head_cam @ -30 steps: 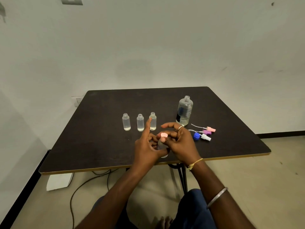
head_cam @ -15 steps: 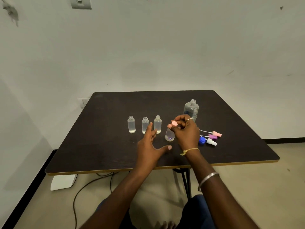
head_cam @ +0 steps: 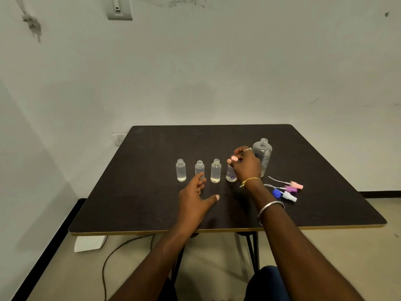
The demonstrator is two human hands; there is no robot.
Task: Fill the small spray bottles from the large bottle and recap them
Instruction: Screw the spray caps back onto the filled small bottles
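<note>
Since a spray top is most easily tightened with its bottle upright, the fourth bottle [head_cam: 230,175] is set standing on the table [head_cam: 152,209] at the right end of the row. Its pink cap [head_cam: 234,158] is pinched from above by the curled fingers of the right hand [head_cam: 246,166]. Whether the cap is fully screwed down cannot be told. The first bottle [head_cam: 181,170], second bottle [head_cam: 199,169] and third bottle [head_cam: 216,171] are lined up to its left, uncapped and holding clear liquid, so filling is judged done and capping only begun. The left hand [head_cam: 195,198] is held loose and empty, fingers spread, low over the table just in front of the second bottle; contact with it cannot be confirmed. The large bottle [head_cam: 263,155] is stood uncapped just behind the right hand, near enough to be knocked. To the right, a pink spray head [head_cam: 296,185], a purple spray head [head_cam: 290,189], a white spray head [head_cam: 289,196] and a blue lid [head_cam: 276,192] are laid together, presumably so that each can be taken in turn.
</note>
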